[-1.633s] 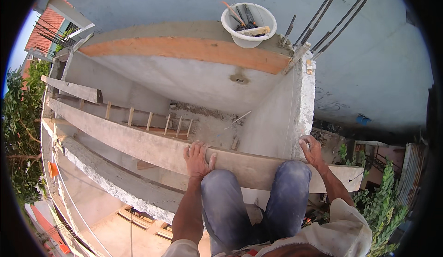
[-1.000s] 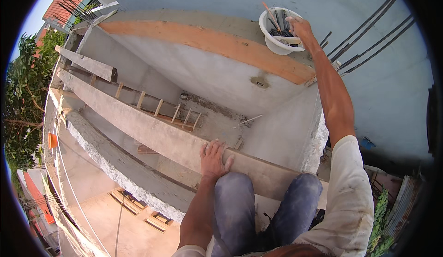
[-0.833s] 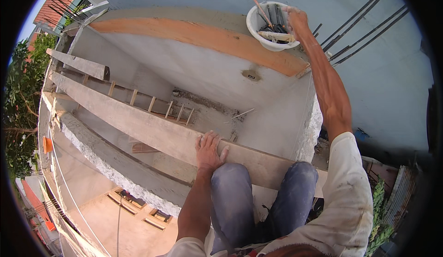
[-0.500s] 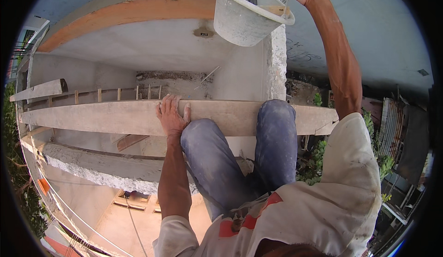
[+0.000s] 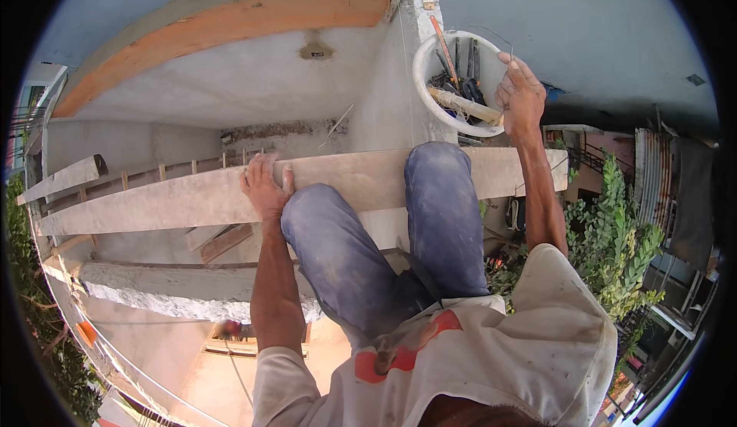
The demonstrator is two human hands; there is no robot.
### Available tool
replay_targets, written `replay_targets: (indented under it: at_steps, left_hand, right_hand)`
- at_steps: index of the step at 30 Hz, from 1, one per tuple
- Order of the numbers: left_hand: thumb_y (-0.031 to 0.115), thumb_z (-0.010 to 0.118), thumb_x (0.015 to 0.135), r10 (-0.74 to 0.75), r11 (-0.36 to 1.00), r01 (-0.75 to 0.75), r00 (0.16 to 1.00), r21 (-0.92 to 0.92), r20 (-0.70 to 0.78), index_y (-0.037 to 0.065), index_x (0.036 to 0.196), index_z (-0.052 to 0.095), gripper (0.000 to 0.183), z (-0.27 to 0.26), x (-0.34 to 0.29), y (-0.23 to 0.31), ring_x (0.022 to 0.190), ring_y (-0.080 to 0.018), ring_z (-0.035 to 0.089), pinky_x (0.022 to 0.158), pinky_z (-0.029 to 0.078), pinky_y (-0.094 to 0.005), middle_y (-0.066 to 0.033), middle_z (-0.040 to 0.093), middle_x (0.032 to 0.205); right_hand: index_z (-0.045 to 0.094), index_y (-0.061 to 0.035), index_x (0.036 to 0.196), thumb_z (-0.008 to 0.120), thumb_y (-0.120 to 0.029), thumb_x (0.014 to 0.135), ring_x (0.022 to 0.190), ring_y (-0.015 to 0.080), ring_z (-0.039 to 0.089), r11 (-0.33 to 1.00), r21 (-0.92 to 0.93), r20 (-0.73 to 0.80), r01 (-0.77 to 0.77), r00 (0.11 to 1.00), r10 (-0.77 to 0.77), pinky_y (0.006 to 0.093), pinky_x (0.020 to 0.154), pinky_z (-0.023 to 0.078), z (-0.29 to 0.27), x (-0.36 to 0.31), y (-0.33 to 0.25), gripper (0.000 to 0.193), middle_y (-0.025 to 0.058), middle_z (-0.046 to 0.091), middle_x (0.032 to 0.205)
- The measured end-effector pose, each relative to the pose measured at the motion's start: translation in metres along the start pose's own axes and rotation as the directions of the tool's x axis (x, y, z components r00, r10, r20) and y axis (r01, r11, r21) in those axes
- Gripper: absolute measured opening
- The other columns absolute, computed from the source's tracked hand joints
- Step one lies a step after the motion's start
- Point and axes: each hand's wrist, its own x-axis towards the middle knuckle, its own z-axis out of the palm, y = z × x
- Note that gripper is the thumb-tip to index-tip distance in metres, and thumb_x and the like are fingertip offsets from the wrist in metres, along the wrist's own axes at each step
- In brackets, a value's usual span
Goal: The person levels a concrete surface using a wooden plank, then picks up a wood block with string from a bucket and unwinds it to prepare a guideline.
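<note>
My left hand (image 5: 266, 187) rests on the long wooden plank (image 5: 345, 178), its fingers spread toward the plank's far edge. My right hand (image 5: 522, 95) is closed on the thin wire handle (image 5: 491, 34) of a white plastic bucket (image 5: 421, 82), right beside the bucket's rim. Dark tools (image 5: 461, 59), a thin orange strip (image 5: 444, 49) and a pale wooden piece (image 5: 468, 106) lie in the bucket. It is by the top of a rough wall; whether it stands there or hangs is hidden. My knees lie against the plank.
Below the plank is a deep drop into an unfinished room. A broken concrete ledge (image 5: 176, 285) runs on the near side, and a shorter board (image 5: 65, 179) lies at the left. Leafy branches (image 5: 614, 231) and a corrugated sheet (image 5: 652, 174) are at the right.
The bucket has come lower and nearer, to the right, with my right hand still on its handle. Its inside now shows. My left hand stays on the plank, and the view has shifted slightly.
</note>
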Motion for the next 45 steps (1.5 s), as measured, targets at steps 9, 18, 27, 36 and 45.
replay_targets:
  at_steps: [9,18,27,36,45]
  left_hand:
    - [0.041,0.067,0.092,0.033,0.998,-0.035,0.999,0.056,0.034,0.018,0.130,0.062,0.045,0.007,0.000,-0.012,0.138,-0.0253,0.046,0.117,0.023,-0.0518,-0.0053,0.058,0.137]
    - [0.038,0.067,0.092,0.062,0.996,-0.063,0.998,0.056,0.017,0.019,0.131,0.064,0.044,0.000,0.003,-0.008,0.138,-0.0252,0.048,0.117,0.024,-0.0516,-0.0059,0.060,0.137]
    - [0.036,0.062,0.093,0.096,0.993,-0.096,0.995,0.071,-0.003,0.018,0.131,0.064,0.041,-0.001,0.003,-0.014,0.137,-0.0265,0.047,0.116,0.024,-0.0524,-0.0056,0.060,0.136]
    - [0.035,0.065,0.095,-0.011,0.998,0.025,0.968,-0.050,0.252,0.010,0.131,0.065,0.044,-0.010,0.023,-0.049,0.130,-0.0276,0.055,0.111,0.038,-0.0451,-0.0114,0.064,0.133]
    - [0.029,0.059,0.103,0.164,0.708,0.211,0.879,-0.674,0.447,0.002,0.141,0.055,0.047,-0.100,0.084,0.193,0.133,-0.0236,0.055,0.114,0.039,-0.0380,-0.0119,0.062,0.138]
  right_hand:
    - [0.067,0.0057,0.124,0.056,-0.012,0.105,0.053,0.0009,0.028,0.995,-0.050,-0.151,0.088,0.984,-0.095,0.0226,0.049,0.022,-0.074,-0.058,-0.062,0.029,-0.0110,0.036,0.065]
    - [0.069,0.0053,0.120,0.056,-0.010,0.104,0.052,0.0008,0.027,0.997,-0.067,-0.137,0.034,0.990,-0.042,0.0222,0.048,0.021,-0.130,-0.120,-0.034,0.026,-0.0117,0.035,0.063]
    - [0.061,0.0087,0.128,0.052,-0.011,0.106,0.053,0.0020,0.025,0.975,0.220,-0.167,-0.011,0.985,0.049,0.0234,0.051,0.022,-0.141,-0.165,-0.021,0.031,-0.0100,0.035,0.066]
    - [0.056,0.0100,0.134,0.047,-0.019,0.108,0.058,0.0084,0.039,0.952,0.307,-0.065,0.000,0.998,0.021,0.0257,0.057,0.033,-0.153,-0.161,-0.017,0.040,-0.0005,0.048,0.071]
    - [0.058,0.0095,0.132,0.051,-0.023,0.104,0.072,0.0164,0.054,0.891,0.426,0.321,-0.155,0.947,0.011,0.0317,0.069,0.044,-0.178,-0.150,0.005,0.044,0.0078,0.059,0.081]
